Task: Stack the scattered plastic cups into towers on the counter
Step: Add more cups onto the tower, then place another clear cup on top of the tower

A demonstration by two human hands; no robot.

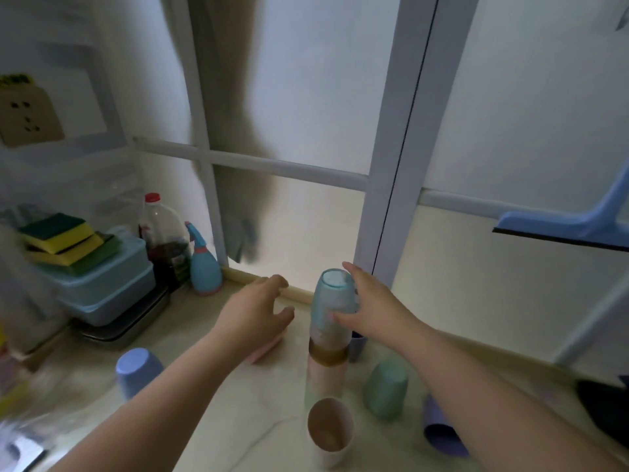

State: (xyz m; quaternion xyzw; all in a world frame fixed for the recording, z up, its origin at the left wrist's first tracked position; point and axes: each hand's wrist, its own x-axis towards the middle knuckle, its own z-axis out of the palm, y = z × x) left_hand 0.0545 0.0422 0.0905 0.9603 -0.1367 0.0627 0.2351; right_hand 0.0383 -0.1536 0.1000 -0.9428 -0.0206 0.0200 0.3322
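Observation:
A tower of stacked cups stands mid-counter, with brown and pink cups showing in it. My right hand grips the light blue cup at its top, thumb in front and fingers behind. My left hand hovers open to the left, over a pink cup lying on the counter. A white cup stands upright in front of the tower. A green cup and a purple cup sit upside down. Another purple cup lies on its side, and a dark blue cup peeks out behind the tower.
At the left stand blue boxes with sponges on top, a metal tray, a dark bottle and a blue spray bottle. A frosted window sits behind the counter. A blue squeegee hangs at the right. A sink edge shows lower left.

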